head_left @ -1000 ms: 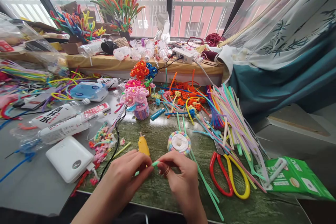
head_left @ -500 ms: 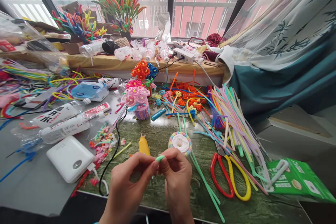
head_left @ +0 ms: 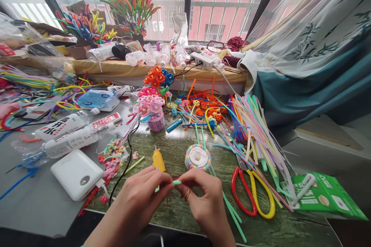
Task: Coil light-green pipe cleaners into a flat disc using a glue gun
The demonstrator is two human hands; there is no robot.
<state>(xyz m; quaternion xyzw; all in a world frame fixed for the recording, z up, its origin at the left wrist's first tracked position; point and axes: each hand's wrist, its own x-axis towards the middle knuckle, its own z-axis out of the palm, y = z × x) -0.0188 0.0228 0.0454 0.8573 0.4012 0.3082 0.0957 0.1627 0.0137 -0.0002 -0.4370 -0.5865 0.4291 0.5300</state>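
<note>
Lower center: left hand and right hand, grips both pinching mint-green piece between fingertips, below yellow bottle and round pastel-rimmed piece.

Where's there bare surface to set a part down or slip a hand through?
Green tabletop between the yellow bottle and the round white-centred piece, back to the teal box. Narrower: between that piece and the scissors. Also grey sheet in front of the power bank. Crowded: windowsill, bundled stems at right, plastic bottles at left.
</note>
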